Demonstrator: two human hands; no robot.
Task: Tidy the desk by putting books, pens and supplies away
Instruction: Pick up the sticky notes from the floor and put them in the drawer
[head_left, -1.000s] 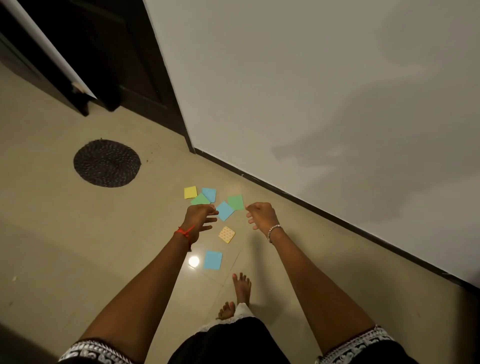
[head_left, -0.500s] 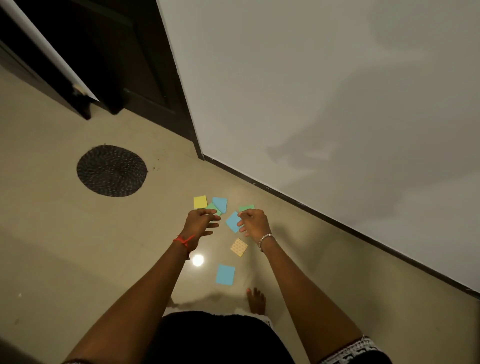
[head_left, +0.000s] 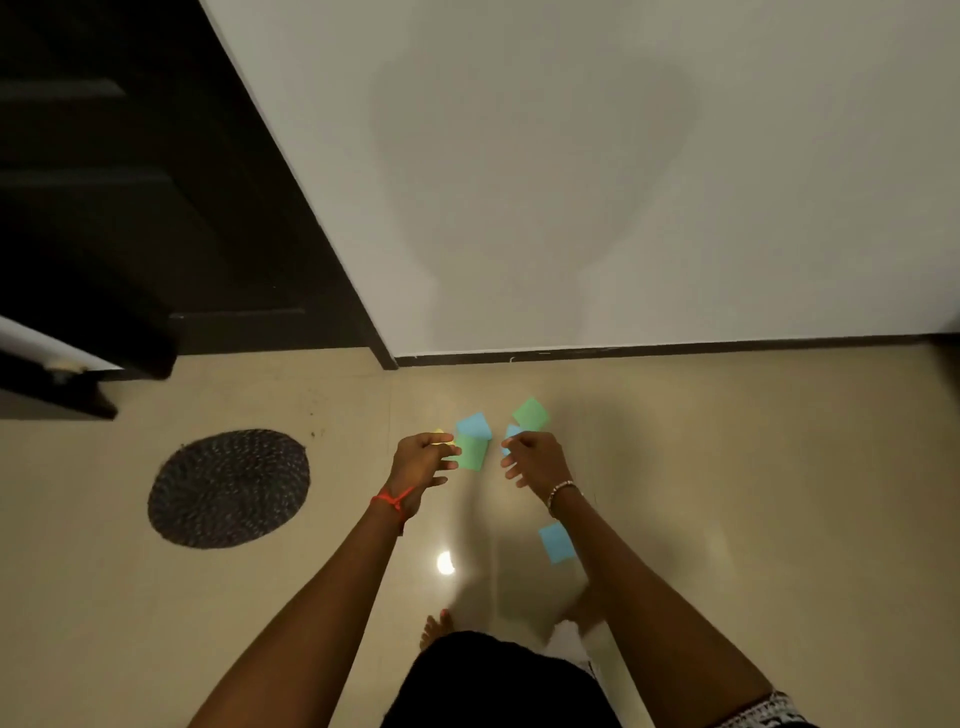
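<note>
Several coloured sticky notes lie on the beige floor near the wall: a blue note (head_left: 472, 425), a green note (head_left: 472, 453) overlapping it, another green note (head_left: 531, 414), and a blue note (head_left: 557, 543) beside my right forearm. My left hand (head_left: 420, 465), with a red thread at the wrist, has its fingers curled over a yellow note (head_left: 439, 432) that is mostly hidden; whether it grips the note is unclear. My right hand (head_left: 535, 460), wearing a bracelet, hovers with fingers apart over a small blue note (head_left: 511, 431).
A round dark woven mat (head_left: 228, 488) lies on the floor to the left. A dark door and frame (head_left: 208, 234) stand at the back left, and a white wall with a black skirting (head_left: 649, 351) runs behind the notes. My bare foot (head_left: 436, 626) shows below.
I have bent lower and turned to face the wall, so the notes look larger. Both hands have come down over the cluster. The patterned orange note is now hidden.
</note>
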